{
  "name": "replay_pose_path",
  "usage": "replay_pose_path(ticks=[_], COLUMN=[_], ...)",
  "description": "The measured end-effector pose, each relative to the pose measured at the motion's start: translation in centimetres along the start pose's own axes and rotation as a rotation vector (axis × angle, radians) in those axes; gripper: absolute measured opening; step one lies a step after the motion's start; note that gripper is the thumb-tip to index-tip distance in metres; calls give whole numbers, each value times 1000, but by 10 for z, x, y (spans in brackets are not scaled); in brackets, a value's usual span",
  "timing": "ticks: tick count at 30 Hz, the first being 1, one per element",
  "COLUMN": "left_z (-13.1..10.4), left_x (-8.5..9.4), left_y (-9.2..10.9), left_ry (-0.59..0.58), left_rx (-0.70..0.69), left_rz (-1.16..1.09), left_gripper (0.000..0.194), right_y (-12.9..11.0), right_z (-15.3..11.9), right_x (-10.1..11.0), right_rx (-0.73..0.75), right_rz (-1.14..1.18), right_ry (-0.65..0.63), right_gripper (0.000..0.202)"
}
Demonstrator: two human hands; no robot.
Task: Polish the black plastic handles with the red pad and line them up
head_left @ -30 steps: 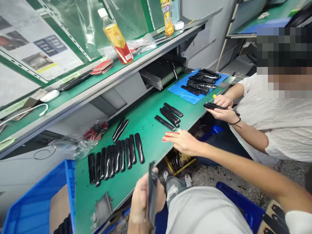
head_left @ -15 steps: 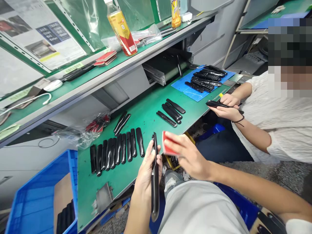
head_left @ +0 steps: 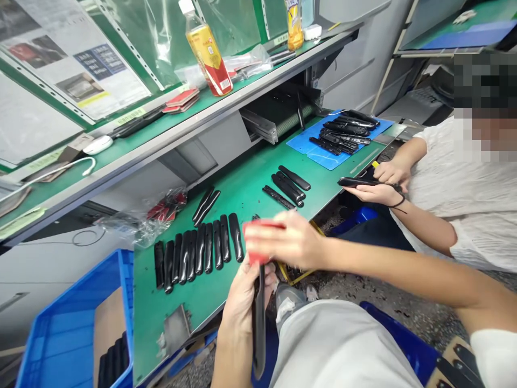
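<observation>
My left hand [head_left: 240, 293] is wrapped round a long black plastic handle shell [head_left: 259, 328], held upright off the table's front edge. Pinched in my right hand [head_left: 301, 240] is a red sanding pad [head_left: 255, 243], slightly blurred. The pad lies over the shell's upper part and hides it, along with some of my left fingers. Just beyond, a row of similar black handle shells [head_left: 200, 248] lies on the green table [head_left: 238, 188]. Two more shells [head_left: 205, 205] rest behind that row, and a small group of shells [head_left: 288, 186] lies to the right.
A blue crate [head_left: 52, 328] with black parts stands at left. Red pads in clear plastic [head_left: 167, 205] lie by the table's back edge. A shelf [head_left: 161, 124] with bottles runs above. At right, a co-worker's hands [head_left: 379, 186] hold a black part near a blue sheet [head_left: 299, 145] of parts.
My right hand has moved left with the red sanding pad, from beside the handle shell to over its upper part. My left hand still grips the shell. The view has shifted slightly.
</observation>
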State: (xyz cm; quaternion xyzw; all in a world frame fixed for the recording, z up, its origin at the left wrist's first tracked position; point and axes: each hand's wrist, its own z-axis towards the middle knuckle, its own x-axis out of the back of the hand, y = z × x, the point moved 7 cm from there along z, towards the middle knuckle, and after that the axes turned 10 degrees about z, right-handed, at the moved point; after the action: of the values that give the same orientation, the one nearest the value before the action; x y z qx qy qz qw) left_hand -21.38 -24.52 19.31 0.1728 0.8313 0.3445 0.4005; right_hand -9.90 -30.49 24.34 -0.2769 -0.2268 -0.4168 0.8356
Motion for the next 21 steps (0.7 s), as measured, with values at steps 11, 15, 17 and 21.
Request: replay_pose_path(ticks=[11,15,17,21], left_z=[-17,-19,-20,-26], left_x=[-2,-11,-12,-12], left_y=[28,15,7,-7], left_ry=[-171,-90,-39,17], left_rx=[-234,-343,-358,-332], left_rz=[-12,184,289,415], left_gripper=[56,65,65,47], right_y=[38,17,8,-11], right_z=[-36,-31,-29,-15], right_x=[14,30,37,51], right_rx=[-612,-495,-444,-232], right_rz=[662,642,475,157], right_ry=[312,440,438,407], right_gripper=[58,57,58,63])
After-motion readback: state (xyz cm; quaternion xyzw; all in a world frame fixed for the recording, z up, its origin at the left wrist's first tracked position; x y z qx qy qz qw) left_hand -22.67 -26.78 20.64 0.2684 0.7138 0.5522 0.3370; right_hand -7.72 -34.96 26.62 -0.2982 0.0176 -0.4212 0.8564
